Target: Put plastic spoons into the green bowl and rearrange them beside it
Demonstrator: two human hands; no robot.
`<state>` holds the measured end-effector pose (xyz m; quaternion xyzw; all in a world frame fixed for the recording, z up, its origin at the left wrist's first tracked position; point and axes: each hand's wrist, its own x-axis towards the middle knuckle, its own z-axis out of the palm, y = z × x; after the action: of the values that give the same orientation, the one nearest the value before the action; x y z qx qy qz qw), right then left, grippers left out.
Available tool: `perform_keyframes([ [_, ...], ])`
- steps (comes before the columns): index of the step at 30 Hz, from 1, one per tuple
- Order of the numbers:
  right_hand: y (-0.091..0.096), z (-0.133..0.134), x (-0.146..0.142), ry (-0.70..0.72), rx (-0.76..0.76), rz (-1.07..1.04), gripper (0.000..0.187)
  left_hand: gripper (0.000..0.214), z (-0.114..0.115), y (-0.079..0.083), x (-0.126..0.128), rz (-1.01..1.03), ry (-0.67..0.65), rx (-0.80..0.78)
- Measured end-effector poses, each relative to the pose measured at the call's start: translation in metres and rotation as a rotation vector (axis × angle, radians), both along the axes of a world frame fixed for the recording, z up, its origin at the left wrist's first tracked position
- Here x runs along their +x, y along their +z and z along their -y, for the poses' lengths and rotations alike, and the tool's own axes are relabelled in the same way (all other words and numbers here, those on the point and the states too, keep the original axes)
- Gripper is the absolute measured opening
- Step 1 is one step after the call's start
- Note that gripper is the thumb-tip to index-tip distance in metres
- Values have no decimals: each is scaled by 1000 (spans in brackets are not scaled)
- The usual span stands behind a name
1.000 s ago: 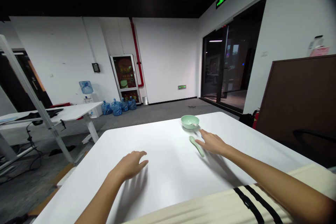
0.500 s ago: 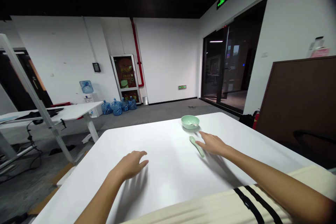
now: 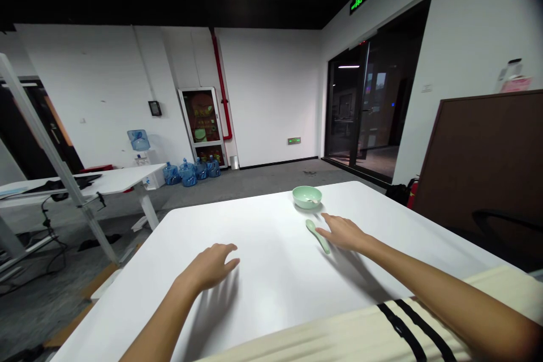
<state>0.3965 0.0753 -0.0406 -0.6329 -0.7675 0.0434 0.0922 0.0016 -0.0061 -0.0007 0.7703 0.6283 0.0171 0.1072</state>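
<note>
On the white tabletop [image 3: 263, 288] in front of the person, a pale green ceramic bowl [image 3: 306, 197] sits near the far edge, with a small pale item inside it that is too small to identify. A pale green ceramic spoon [image 3: 317, 236] lies on the table just in front of the bowl, not touching it, its wider end toward the bowl and its handle slanting toward the person.

The right hand [image 3: 343, 233] is open, with its fingers spread and holding nothing. Its fingertips [image 3: 324, 215] and thumb are right beside the spoon's handle and the bowl is near, though whether the thumb touches the spoon is hard to tell. The left hand [image 3: 207, 267] is also open, its fingers loosely curved, well apart from the right hand and nearest to the bare table. A cream garment with black stripes [image 3: 339, 331] shows at the near edge of the table.

Beyond the table, a white desk [image 3: 97, 184] stands to the left, and blue water jugs [image 3: 186, 174] sit on the grey carpet by the far wall, beside a red pipe [image 3: 221, 85]. A dark glass door [image 3: 345, 104] fills the right wall beneath a green exit sign [image 3: 360, 0], and a dark brown panel [image 3: 483, 169] stands at the right.
</note>
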Motion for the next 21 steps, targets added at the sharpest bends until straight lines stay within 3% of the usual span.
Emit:
perform_keyframes([
  [11, 12, -8, -5, -16, 31, -24, 61, 58, 4, 6, 1, 0, -9, 1],
  [16, 27, -25, -12, 0, 107, -21, 59, 57, 3, 6, 0, -8, -6, 2],
  [21, 40, -56, -17, -82, 158, -11, 58, 57, 2, 6, -1, -6, 5, -12],
])
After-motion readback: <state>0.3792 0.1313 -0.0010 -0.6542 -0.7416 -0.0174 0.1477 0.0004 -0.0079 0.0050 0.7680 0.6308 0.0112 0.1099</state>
